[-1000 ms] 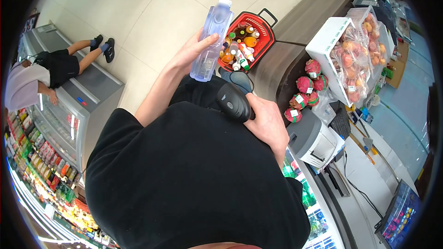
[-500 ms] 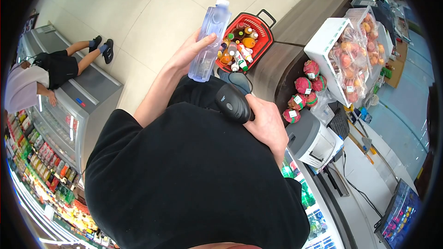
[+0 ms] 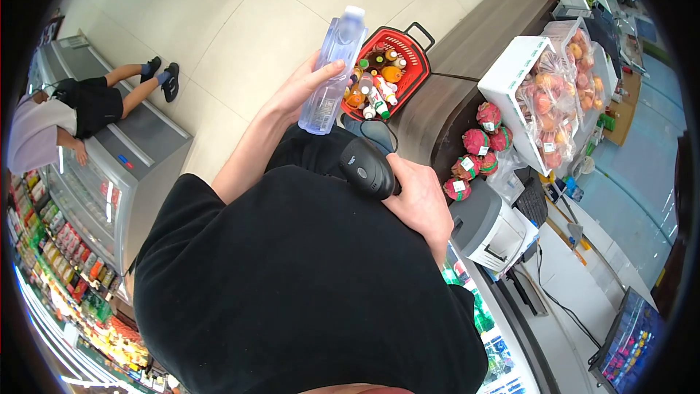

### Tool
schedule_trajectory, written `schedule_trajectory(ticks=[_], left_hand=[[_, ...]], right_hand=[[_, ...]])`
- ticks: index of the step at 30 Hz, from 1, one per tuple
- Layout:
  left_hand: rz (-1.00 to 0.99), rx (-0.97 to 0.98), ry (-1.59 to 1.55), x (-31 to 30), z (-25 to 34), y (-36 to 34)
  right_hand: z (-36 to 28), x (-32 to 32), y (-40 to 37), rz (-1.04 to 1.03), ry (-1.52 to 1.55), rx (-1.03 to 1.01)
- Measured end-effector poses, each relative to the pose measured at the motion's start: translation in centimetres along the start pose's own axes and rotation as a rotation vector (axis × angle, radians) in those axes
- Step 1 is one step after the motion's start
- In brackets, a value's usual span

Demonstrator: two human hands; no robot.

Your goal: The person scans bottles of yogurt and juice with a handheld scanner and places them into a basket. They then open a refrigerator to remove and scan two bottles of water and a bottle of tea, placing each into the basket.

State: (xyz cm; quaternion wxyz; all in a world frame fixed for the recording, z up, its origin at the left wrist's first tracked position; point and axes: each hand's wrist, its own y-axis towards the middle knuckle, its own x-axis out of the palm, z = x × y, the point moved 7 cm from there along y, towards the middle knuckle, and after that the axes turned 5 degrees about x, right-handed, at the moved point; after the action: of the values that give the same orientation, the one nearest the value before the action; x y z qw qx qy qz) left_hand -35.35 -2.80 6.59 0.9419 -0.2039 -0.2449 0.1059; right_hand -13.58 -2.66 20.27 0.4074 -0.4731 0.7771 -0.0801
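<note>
Clear plastic, the bottle [image 3: 332,76] stands nearly upright in the left hand [image 3: 302,87], whose grip is closed round its lower half, thumb across the front and cap pointing away from the body. Just below it the right hand [image 3: 417,201] has its grip wrapped round a black scanner [image 3: 367,168]. The scanner's head is turned up toward the bottle's base, and the two are apart. Beyond the bottle a red basket [image 3: 417,66] sits at the end of the brown desk [image 3: 474,44], crowded with small drink bottles. Further along the desk lie pink dragon fruit [image 3: 477,138]. By my reading this one item is at the scan and not yet set down, and the basket's whole load looks yet to be handled. No scanned goods show set aside. Far left, another person [image 3: 73,106] leans over a freezer [image 3: 138,153].
</note>
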Motion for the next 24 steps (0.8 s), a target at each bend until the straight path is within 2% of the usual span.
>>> schedule_trajectory(ticks=[24], left_hand=[[-0.042, 0.007, -0.025, 0.05, -0.8, 0.05]], right_hand=[[-0.05, 0.36, -0.48, -0.002, -0.017, -0.006]])
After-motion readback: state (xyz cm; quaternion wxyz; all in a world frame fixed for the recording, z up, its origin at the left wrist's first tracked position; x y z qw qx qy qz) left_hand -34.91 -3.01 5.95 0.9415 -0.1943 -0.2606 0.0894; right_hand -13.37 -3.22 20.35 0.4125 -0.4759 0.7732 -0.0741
